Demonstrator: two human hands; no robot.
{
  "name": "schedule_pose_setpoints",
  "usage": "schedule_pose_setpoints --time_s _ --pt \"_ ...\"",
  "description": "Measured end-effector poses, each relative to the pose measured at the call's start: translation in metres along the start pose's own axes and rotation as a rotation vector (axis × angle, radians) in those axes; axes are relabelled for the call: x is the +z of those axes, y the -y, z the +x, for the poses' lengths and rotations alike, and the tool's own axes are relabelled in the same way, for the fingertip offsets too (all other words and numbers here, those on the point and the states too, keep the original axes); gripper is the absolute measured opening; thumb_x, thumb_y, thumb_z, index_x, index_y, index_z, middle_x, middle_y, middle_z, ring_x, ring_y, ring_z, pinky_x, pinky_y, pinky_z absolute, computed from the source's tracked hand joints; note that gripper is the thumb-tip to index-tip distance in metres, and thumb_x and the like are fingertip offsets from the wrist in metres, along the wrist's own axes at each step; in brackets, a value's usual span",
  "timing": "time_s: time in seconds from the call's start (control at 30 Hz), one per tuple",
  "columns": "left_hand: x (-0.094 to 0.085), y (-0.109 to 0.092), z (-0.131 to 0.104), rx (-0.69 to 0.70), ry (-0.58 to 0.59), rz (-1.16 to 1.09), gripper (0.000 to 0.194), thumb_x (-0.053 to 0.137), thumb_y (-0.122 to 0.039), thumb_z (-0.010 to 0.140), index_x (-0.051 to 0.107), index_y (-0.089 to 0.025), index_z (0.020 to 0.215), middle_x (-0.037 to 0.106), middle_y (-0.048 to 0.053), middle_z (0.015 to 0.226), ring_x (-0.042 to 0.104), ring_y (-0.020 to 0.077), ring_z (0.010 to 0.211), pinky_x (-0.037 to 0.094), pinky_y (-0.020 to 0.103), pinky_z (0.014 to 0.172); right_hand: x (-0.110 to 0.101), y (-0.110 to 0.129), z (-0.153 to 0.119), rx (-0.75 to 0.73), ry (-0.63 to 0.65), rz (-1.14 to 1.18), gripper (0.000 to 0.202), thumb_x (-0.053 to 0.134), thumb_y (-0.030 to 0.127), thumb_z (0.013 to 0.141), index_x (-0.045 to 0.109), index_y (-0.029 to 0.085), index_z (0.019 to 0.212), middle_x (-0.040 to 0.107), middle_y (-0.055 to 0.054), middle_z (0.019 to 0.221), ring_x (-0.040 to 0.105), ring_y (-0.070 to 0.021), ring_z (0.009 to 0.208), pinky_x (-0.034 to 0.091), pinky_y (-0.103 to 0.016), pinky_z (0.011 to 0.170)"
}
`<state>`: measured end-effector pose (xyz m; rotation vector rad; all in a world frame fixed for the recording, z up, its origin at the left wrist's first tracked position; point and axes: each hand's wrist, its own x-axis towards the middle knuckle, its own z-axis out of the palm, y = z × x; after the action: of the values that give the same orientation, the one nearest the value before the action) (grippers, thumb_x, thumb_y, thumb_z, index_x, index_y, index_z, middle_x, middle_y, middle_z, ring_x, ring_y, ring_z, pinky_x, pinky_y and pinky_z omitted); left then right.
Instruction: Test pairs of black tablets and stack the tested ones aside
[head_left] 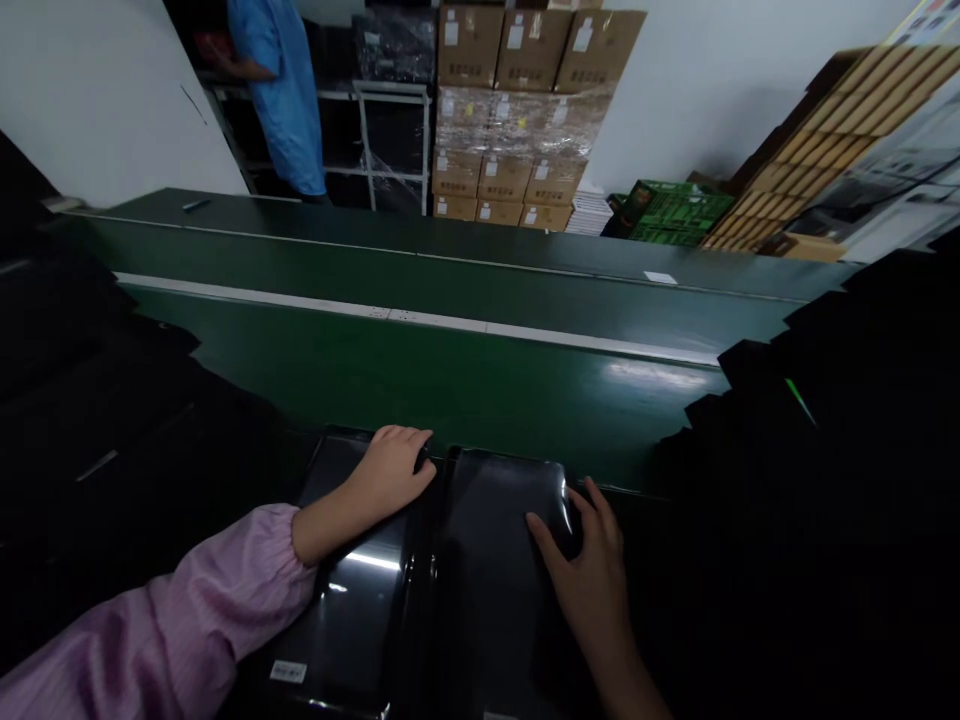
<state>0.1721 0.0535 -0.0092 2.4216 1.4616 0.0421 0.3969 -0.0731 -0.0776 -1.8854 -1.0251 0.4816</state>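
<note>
Two flat, glossy black rectangular panels lie side by side in front of me, and their exact kind cannot be made out. A small white printed label sits at the near end of the left black panel (360, 600). My left hand (394, 465) lies across the far end of that panel, its fingers curled over the right edge. My right hand (592, 560) grips the right black panel (491, 560) at its far right edge, thumb on top and fingers along the side. Dark shadow hides the fingers' undersides and the panels' near ends.
A green conveyor belt (360, 370) with a pale rail (435, 320) runs across beyond the panels. Dark stacks rise at left (97, 430) and right (817, 500). Farther back are cardboard boxes (502, 175), a green crate (679, 208) and a person in blue (281, 100).
</note>
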Motion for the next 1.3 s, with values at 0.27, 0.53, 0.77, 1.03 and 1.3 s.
schedule_pose_setpoints --time_s 0.27,0.53,0.77,1.03,1.3 --pt "0.005 -0.01 0.005 -0.006 -0.082 -0.008 0.038 0.053 -0.017 0.083 0.07 -0.005 0.115 0.073 0.019 0.107 0.066 0.0369 0.109 0.044 0.056 0.104 -0.009 0.003 -0.002 0.106 0.046 0.098 0.076 0.053 0.076 0.079 0.061 0.019 0.129 0.052 -0.018 0.149 0.046 -0.037 0.14 0.038 -0.056 0.114" --pt "-0.017 0.078 -0.083 -0.255 -0.353 -0.431 0.07 0.052 -0.058 0.092 0.044 -0.018 0.149 0.045 0.014 0.155 0.042 0.0352 0.143 0.033 0.058 0.119 -0.037 -0.017 -0.009 0.249 0.177 0.229 0.093 0.066 0.076 0.072 0.048 0.021 0.145 0.051 -0.016 0.153 0.047 -0.0354 0.142 0.042 -0.052 0.114" --pt "0.037 0.107 -0.186 -0.445 -0.364 -0.952 0.055 0.059 -0.053 0.095 0.048 -0.04 0.147 0.038 -0.003 0.162 0.029 0.0302 0.152 0.015 0.056 0.128 -0.042 -0.008 -0.022 0.331 0.22 0.285 0.085 0.069 0.069 0.076 0.048 0.029 0.149 0.045 -0.007 0.16 0.037 -0.0373 0.148 0.036 -0.054 0.118" --pt "0.027 0.1 -0.139 -0.358 -0.345 -0.983 0.065 0.063 -0.047 0.095 0.04 -0.034 0.154 0.033 0.001 0.164 0.027 0.0306 0.152 0.017 0.052 0.128 -0.026 -0.007 0.001 0.205 0.216 0.255 0.09 0.071 0.063 0.079 0.038 0.027 0.155 0.036 -0.01 0.164 0.032 -0.0356 0.151 0.025 -0.055 0.123" --pt "0.027 0.106 -0.132 -0.294 -0.3 -0.974 0.065 0.063 -0.046 0.094 0.038 -0.037 0.154 0.03 0.0 0.164 0.026 0.0299 0.152 0.016 0.051 0.128 -0.024 -0.033 0.012 0.159 0.24 0.158 0.117 0.081 0.063 0.066 0.022 0.028 0.161 0.028 -0.013 0.167 0.024 -0.0364 0.155 0.02 -0.057 0.124"
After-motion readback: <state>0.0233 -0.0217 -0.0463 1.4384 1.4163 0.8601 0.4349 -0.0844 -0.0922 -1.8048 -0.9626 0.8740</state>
